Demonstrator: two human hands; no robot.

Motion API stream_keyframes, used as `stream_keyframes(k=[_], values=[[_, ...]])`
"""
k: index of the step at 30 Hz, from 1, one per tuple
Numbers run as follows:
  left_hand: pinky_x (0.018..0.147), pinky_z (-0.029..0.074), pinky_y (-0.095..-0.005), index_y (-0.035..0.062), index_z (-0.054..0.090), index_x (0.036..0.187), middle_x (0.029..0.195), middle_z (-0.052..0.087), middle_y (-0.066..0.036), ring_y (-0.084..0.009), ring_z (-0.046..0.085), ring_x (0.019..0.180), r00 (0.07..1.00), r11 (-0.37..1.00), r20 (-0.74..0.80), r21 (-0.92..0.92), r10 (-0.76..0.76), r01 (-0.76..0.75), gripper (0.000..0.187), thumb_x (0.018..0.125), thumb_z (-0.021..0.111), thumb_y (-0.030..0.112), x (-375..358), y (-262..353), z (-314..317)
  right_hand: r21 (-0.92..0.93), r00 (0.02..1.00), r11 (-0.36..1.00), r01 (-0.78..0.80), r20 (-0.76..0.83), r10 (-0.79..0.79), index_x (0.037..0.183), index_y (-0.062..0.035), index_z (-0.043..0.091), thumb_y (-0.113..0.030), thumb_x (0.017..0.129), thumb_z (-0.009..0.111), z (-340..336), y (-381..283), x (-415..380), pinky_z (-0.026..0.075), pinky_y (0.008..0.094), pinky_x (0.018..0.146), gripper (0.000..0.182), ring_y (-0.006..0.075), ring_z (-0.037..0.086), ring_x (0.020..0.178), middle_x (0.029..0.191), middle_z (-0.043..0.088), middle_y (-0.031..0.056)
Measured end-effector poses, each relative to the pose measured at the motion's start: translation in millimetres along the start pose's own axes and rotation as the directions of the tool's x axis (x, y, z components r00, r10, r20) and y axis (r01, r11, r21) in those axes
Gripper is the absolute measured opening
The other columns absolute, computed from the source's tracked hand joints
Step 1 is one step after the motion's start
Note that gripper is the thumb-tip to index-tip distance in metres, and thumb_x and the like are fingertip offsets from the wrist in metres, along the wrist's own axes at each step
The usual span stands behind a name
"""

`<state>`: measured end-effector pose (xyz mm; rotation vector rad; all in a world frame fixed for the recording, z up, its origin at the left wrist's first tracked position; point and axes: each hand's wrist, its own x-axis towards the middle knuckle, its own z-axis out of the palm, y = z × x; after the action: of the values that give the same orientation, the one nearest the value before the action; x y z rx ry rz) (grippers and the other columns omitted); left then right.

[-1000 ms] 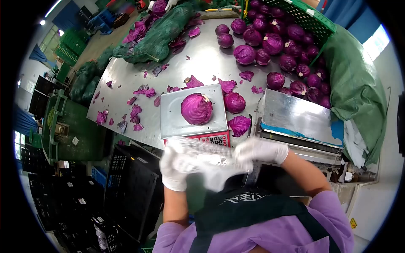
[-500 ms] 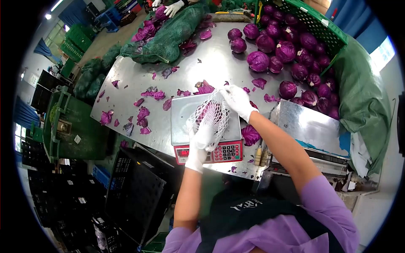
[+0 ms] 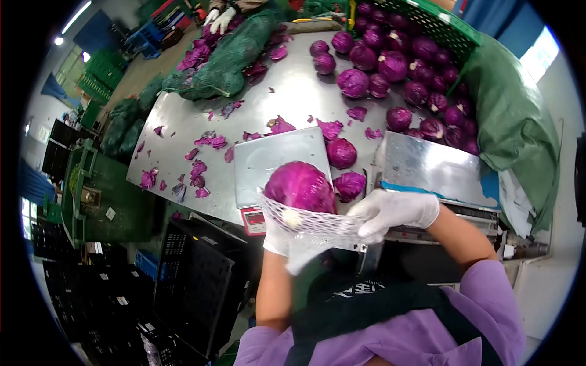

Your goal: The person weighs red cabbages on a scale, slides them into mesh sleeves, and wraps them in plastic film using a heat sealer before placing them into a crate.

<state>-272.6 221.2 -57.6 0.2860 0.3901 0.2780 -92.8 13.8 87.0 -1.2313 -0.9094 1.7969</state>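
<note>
A purple-red cabbage point(image 3: 299, 185) is held up in front of the scale, close to my body. White mesh netting point(image 3: 317, 224) wraps its near, lower side, while its top is bare. My left hand point(image 3: 276, 236), in a white glove, supports the cabbage from the left and below, its fingers mostly hidden by cabbage and net. On the right, my gloved right hand point(image 3: 397, 213) grips the net's edge between thumb and fingers, stretching it sideways. Behind is the scale's metal plate point(image 3: 268, 155); its red display panel point(image 3: 253, 221) is partly covered.
Loose leaves and a single cabbage point(image 3: 341, 152) lie around the scale. Many cabbages spill from a green crate point(image 3: 442, 24) at back right. A green net sack point(image 3: 226, 61) lies far left, near another person's gloved hands point(image 3: 221, 20). A metal box point(image 3: 433, 158) stands right.
The cabbage and net have come up off the scale toward me. My right hand has moved down and right, pulling the net sideways. The view has shifted slightly.
</note>
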Motion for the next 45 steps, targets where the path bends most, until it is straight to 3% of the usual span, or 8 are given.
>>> stream_keyframes(k=[8,11,15,19,21,34,40,45], values=[[0.103,0.048,-0.0426,0.0060,0.051,0.139,0.134,0.058,-0.013,-0.0274,0.058,0.120,0.900,0.951,0.321,0.009,-0.295,0.309,0.053,0.103,0.040,0.044,-3,-113,85,-0.475,0.356,0.836,0.274,-0.758,-0.547,0.094,0.0002,0.070,-0.023,0.101,0.056,-60,64,-36,0.048,0.0231,0.060,0.028,0.0037,0.056,0.065,0.076,0.067,0.0004],[0.105,0.047,-0.0442,0.0057,0.052,0.137,0.133,0.059,-0.013,-0.0292,0.057,0.122,0.870,0.296,0.493,0.828,0.022,-0.476,0.051,0.103,0.043,0.042,29,-173,76,0.082,0.467,0.722,0.688,-0.811,-0.352,0.100,0.0018,0.070,-0.023,0.100,0.056,-37,115,-59,0.052,0.0239,0.073,0.028,0.0058,0.060,0.078,0.088,0.069,0.0027],[0.110,0.042,-0.0414,0.0052,0.038,0.146,0.139,0.052,-0.015,-0.0256,0.052,0.127,0.976,0.928,0.140,0.356,-0.167,0.108,0.064,0.104,0.031,0.053,31,-196,166,-0.334,0.201,0.812,0.478,-0.859,-0.471,0.132,-0.0003,0.057,-0.032,0.107,0.038,-70,139,-147,0.048,0.0337,0.100,0.044,0.0212,0.061,0.113,0.122,0.065,0.0130],[0.101,0.045,-0.0330,0.0009,0.043,0.144,0.127,0.063,-0.013,-0.0202,0.059,0.117,0.878,0.321,0.478,0.833,-0.009,-0.450,0.062,0.105,0.038,0.048,74,-228,171,0.004,0.340,0.533,0.846,-0.775,-0.533,0.147,-0.0018,0.041,-0.028,0.103,0.051,-68,133,-217,0.037,0.0340,0.111,0.052,0.0188,0.049,0.129,0.141,0.052,0.0156],[0.100,0.044,-0.0331,-0.0050,0.047,0.140,0.121,0.066,-0.018,-0.0221,0.061,0.115,0.866,0.143,0.499,0.856,0.020,-0.497,0.058,0.104,0.048,0.040,83,-254,182,-0.439,0.262,0.868,0.231,-0.832,-0.490,0.148,0.0004,0.038,-0.024,0.098,0.061,-75,144,-229,0.036,0.0337,0.111,0.060,0.0178,0.049,0.129,0.142,0.052,0.0144],[0.074,0.051,-0.0367,0.0075,0.057,0.125,0.096,0.065,-0.012,-0.0259,0.064,0.083,0.767,-0.457,0.639,0.663,-0.066,-0.592,0.045,0.088,0.072,0.028,74,-221,163,-0.312,0.226,0.948,-0.062,-0.929,-0.291,0.142,0.0002,0.045,-0.028,0.088,0.073,-118,222,-322,0.049,0.0298,0.090,0.067,0.0182,0.062,0.103,0.119,0.064,0.0144],[0.070,0.051,-0.0362,0.0091,0.050,0.137,0.085,0.061,-0.009,-0.0220,0.062,0.080,0.588,-0.644,0.280,-0.182,-0.758,-0.743,0.052,0.087,0.060,0.015,51,-159,135,-0.785,0.776,-0.134,-0.605,-0.544,-0.319,0.141,-0.0139,0.048,-0.009,0.082,0.059,-64,257,-401,0.050,0.0369,0.076,0.060,0.0239,0.062,0.077,0.087,0.059,0.0072],[0.048,0.048,-0.0350,0.0143,0.045,0.144,0.064,0.055,-0.005,-0.0210,0.058,0.054,0.502,-0.580,0.304,-0.281,-0.810,-0.765,0.056,0.089,0.052,0.014,79,-185,133,-0.787,0.795,-0.242,-0.567,-0.448,-0.408,0.138,-0.0206,0.052,-0.010,0.087,0.053,-85,270,-377,0.049,0.0352,0.068,0.052,0.0229,0.061,0.071,0.076,0.058,0.0054]])
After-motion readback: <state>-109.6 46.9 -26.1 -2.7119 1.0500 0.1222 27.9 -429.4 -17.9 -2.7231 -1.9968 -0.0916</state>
